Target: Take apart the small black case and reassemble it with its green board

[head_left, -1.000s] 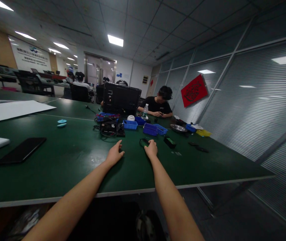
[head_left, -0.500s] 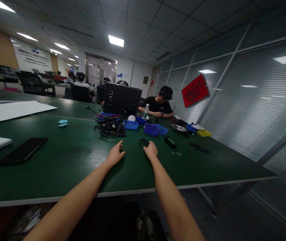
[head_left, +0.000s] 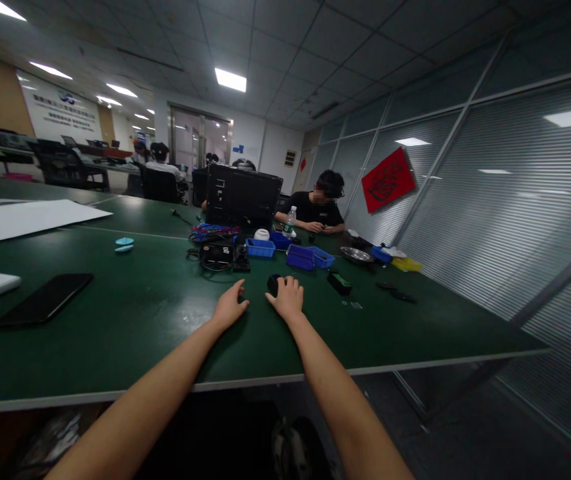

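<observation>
My right hand (head_left: 288, 297) is on a small black box (head_left: 273, 285) on the green table, with the thumb at its near left side and the fingers over its right part. Most of the box is hidden beneath the fingers. To its left, my left hand (head_left: 229, 307) rests on the tabletop with its thumb apart from the fingers and nothing in it. A second black box with a green face (head_left: 339, 282) lies to the right of my right hand. Close to that one are small clear bits (head_left: 355, 305).
Beyond my hands stand blue trays (head_left: 260, 248), a black device with cables (head_left: 217, 255), a monitor (head_left: 244, 197) and a water bottle (head_left: 290, 219). A phone (head_left: 45, 300) lies at left. A metal dish (head_left: 357, 255) sits at right. Across the table sits another person (head_left: 315, 210).
My right hand has moved slightly left with the black box, whose green face no longer shows. Its fingers now lie more over the top. My left hand has stayed in place.
</observation>
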